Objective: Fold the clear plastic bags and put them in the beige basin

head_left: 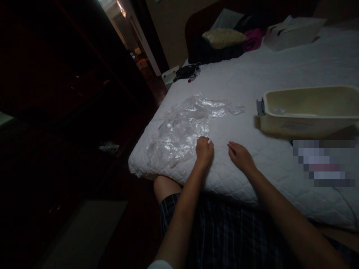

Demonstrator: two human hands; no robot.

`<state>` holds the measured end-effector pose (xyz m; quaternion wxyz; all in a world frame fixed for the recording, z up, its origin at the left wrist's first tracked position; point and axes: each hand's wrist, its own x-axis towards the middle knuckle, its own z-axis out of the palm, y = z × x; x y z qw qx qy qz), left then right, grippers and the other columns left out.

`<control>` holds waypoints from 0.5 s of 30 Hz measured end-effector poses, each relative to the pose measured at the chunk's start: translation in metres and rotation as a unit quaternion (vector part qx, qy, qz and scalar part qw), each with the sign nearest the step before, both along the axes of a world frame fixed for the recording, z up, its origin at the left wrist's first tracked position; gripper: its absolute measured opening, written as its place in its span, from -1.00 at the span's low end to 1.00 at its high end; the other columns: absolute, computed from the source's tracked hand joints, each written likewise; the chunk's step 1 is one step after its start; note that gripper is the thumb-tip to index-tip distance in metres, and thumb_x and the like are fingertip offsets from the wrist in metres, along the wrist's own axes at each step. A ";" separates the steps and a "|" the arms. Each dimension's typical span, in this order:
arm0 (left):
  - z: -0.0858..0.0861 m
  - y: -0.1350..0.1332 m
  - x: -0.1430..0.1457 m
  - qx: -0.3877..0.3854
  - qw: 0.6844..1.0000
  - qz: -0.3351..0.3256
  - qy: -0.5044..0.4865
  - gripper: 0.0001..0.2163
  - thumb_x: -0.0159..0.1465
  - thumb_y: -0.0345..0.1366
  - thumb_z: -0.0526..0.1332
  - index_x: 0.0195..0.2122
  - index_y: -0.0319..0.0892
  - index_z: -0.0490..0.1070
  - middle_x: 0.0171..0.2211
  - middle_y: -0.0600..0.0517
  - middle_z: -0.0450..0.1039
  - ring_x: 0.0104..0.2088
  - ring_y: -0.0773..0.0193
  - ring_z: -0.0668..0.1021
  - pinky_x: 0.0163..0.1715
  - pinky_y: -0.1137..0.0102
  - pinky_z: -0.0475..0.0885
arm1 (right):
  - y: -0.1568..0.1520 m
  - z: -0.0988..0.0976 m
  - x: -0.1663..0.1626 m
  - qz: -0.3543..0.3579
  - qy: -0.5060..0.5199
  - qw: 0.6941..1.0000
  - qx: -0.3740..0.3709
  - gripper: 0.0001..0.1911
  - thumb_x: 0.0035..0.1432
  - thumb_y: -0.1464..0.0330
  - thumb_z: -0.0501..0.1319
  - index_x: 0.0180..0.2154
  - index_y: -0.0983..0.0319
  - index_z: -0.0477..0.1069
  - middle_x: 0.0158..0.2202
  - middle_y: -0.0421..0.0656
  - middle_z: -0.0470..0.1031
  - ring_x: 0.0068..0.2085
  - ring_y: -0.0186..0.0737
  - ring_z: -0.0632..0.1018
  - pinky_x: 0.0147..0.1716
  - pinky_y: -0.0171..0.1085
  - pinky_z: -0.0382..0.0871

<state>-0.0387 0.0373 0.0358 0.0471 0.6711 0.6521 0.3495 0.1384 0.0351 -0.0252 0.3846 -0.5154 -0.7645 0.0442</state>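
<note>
Crumpled clear plastic bags [182, 127] lie spread over the white quilted bed in front of me. My left hand [205, 152] is at their lower right edge, its fingers loosely curled with the thumb a little apart. I see nothing held in it, though the fingertips are partly hidden. A short way to the right, my right hand [240, 157] hovers over or rests on the bare quilt [224, 172]. Its fingers reach forward, the thumb slightly separate, and nothing shows between them.
To the right stands a cream plastic bin [303, 126] with a grey clip on its end. A blurred-out item [322, 164] and a cable lie below it. Farther back are a white box [294, 35], a yellowish pillow [224, 38] and dark items [186, 72].
</note>
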 end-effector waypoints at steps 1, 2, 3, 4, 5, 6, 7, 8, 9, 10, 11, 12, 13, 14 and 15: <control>0.002 0.006 -0.001 -0.002 1.000 0.011 0.028 -0.85 0.26 -0.35 0.09 -0.19 -0.20 0.40 -0.16 -0.09 0.39 -0.10 0.19 0.41 -0.08 0.36 0.31 | 0.000 0.000 0.000 -0.004 0.006 1.000 -0.002 -0.66 0.18 0.37 0.03 -0.11 0.33 0.47 -0.04 0.08 0.50 -0.02 -0.03 0.50 0.01 0.00 0.35; 0.004 0.012 0.000 -0.002 0.998 0.022 0.057 -0.84 0.28 -0.34 0.08 -0.17 -0.20 0.40 -0.15 -0.10 0.39 -0.09 0.17 0.40 -0.08 0.35 0.31 | 0.000 -0.001 0.000 -0.008 0.012 1.000 -0.004 -0.67 0.17 0.38 0.04 -0.12 0.32 0.48 -0.05 0.07 0.50 -0.02 -0.03 0.50 0.01 0.00 0.35; 0.004 0.017 0.000 -0.005 0.996 0.031 0.086 -0.83 0.29 -0.32 0.08 -0.16 -0.22 0.40 -0.13 -0.12 0.39 -0.07 0.15 0.39 -0.08 0.33 0.30 | 0.001 -0.001 -0.001 -0.011 0.017 1.000 -0.005 -0.67 0.16 0.38 0.04 -0.12 0.31 0.48 -0.05 0.06 0.50 -0.03 -0.03 0.50 0.00 0.01 0.36; 0.003 0.020 0.001 -0.011 0.993 0.039 0.112 -0.82 0.29 -0.30 0.09 -0.16 -0.24 0.40 -0.13 -0.13 0.39 -0.07 0.12 0.39 -0.09 0.32 0.31 | 0.001 -0.002 -0.001 -0.013 0.022 1.000 -0.006 -0.68 0.15 0.39 0.05 -0.13 0.31 0.49 -0.05 0.05 0.51 -0.04 -0.03 0.51 0.00 0.01 0.36; 0.001 0.023 0.003 -0.019 0.989 0.047 0.136 -0.81 0.29 -0.29 0.09 -0.17 -0.25 0.40 -0.14 -0.15 0.39 -0.08 0.10 0.39 -0.11 0.30 0.31 | 0.001 -0.002 -0.001 -0.015 0.027 1.000 -0.006 -0.68 0.14 0.39 0.05 -0.14 0.30 0.49 -0.06 0.05 0.51 -0.04 -0.03 0.51 -0.01 0.01 0.36; -0.003 0.025 0.005 -0.028 0.986 0.053 0.156 -0.82 0.29 -0.30 0.09 -0.19 -0.27 0.41 -0.16 -0.16 0.40 -0.09 0.09 0.39 -0.13 0.28 0.31 | 0.001 -0.002 -0.001 -0.016 0.030 0.999 -0.006 -0.68 0.14 0.39 0.05 -0.14 0.29 0.49 -0.07 0.04 0.51 -0.05 -0.03 0.51 -0.01 0.01 0.37; -0.008 0.026 0.007 -0.037 0.983 0.058 0.173 -0.83 0.29 -0.32 0.09 -0.22 -0.28 0.42 -0.19 -0.17 0.40 -0.11 0.08 0.40 -0.15 0.27 0.31 | 0.002 -0.002 -0.001 -0.018 0.032 0.999 -0.005 -0.68 0.13 0.40 0.05 -0.15 0.29 0.49 -0.07 0.04 0.52 -0.06 -0.03 0.52 -0.01 0.01 0.37; -0.014 0.026 0.008 -0.042 0.980 0.060 0.185 -0.84 0.29 -0.35 0.08 -0.25 -0.28 0.42 -0.22 -0.16 0.41 -0.13 0.08 0.40 -0.17 0.27 0.31 | 0.002 -0.002 -0.001 -0.019 0.034 0.999 -0.004 -0.69 0.13 0.40 0.05 -0.15 0.30 0.50 -0.08 0.05 0.52 -0.06 -0.04 0.52 -0.02 0.00 0.37; -0.020 0.026 0.010 -0.037 0.978 0.060 0.195 -0.85 0.30 -0.40 0.06 -0.27 -0.27 0.42 -0.23 -0.15 0.42 -0.14 0.09 0.41 -0.18 0.26 0.31 | 0.003 -0.002 -0.001 -0.019 0.035 0.999 -0.002 -0.69 0.13 0.40 0.05 -0.16 0.30 0.50 -0.08 0.05 0.52 -0.07 -0.04 0.52 -0.02 0.00 0.37; -0.026 0.025 0.011 -0.028 0.977 0.055 0.203 -0.84 0.29 -0.45 0.05 -0.28 -0.26 0.42 -0.25 -0.13 0.42 -0.16 0.10 0.41 -0.18 0.26 0.30 | 0.003 -0.002 -0.001 -0.019 0.036 0.999 -0.001 -0.69 0.13 0.40 0.05 -0.16 0.31 0.50 -0.09 0.06 0.52 -0.07 -0.04 0.52 -0.02 -0.01 0.37; -0.031 0.024 0.011 -0.015 0.978 0.050 0.204 -0.85 0.28 -0.47 0.06 -0.28 -0.25 0.42 -0.25 -0.11 0.43 -0.17 0.11 0.42 -0.17 0.25 0.30 | 0.004 -0.002 -0.001 -0.019 0.038 0.999 0.000 -0.69 0.13 0.40 0.05 -0.17 0.31 0.50 -0.09 0.06 0.52 -0.08 -0.04 0.52 -0.03 -0.01 0.38; -0.036 0.023 0.010 0.000 0.979 0.046 0.197 -0.86 0.28 -0.47 0.07 -0.28 -0.24 0.42 -0.26 -0.10 0.43 -0.17 0.12 0.42 -0.17 0.25 0.30 | 0.004 -0.002 -0.001 -0.020 0.039 0.999 0.000 -0.69 0.13 0.40 0.05 -0.17 0.31 0.50 -0.10 0.06 0.53 -0.08 -0.04 0.52 -0.03 -0.01 0.38; -0.039 0.022 0.009 0.015 0.982 0.038 0.182 -0.87 0.27 -0.46 0.08 -0.29 -0.23 0.41 -0.26 -0.09 0.43 -0.18 0.13 0.42 -0.17 0.25 0.30 | 0.004 -0.002 0.000 -0.022 0.041 0.999 0.000 -0.70 0.13 0.40 0.05 -0.18 0.30 0.49 -0.11 0.05 0.53 -0.09 -0.05 0.52 -0.04 -0.02 0.38; -0.041 0.021 0.008 0.030 0.986 0.027 0.161 -0.89 0.27 -0.45 0.09 -0.29 -0.21 0.41 -0.26 -0.08 0.44 -0.18 0.14 0.42 -0.17 0.26 0.31 | 0.005 -0.002 0.000 -0.023 0.041 0.999 0.000 -0.70 0.13 0.40 0.05 -0.18 0.30 0.49 -0.12 0.05 0.53 -0.10 -0.05 0.53 -0.04 -0.02 0.38; -0.041 0.020 0.007 0.045 0.990 0.014 0.133 -0.90 0.27 -0.44 0.10 -0.30 -0.20 0.41 -0.27 -0.07 0.44 -0.18 0.15 0.42 -0.16 0.27 0.32 | 0.005 -0.002 0.000 -0.023 0.042 0.999 0.001 -0.70 0.12 0.41 0.05 -0.19 0.30 0.49 -0.12 0.04 0.54 -0.10 -0.06 0.53 -0.04 -0.02 0.38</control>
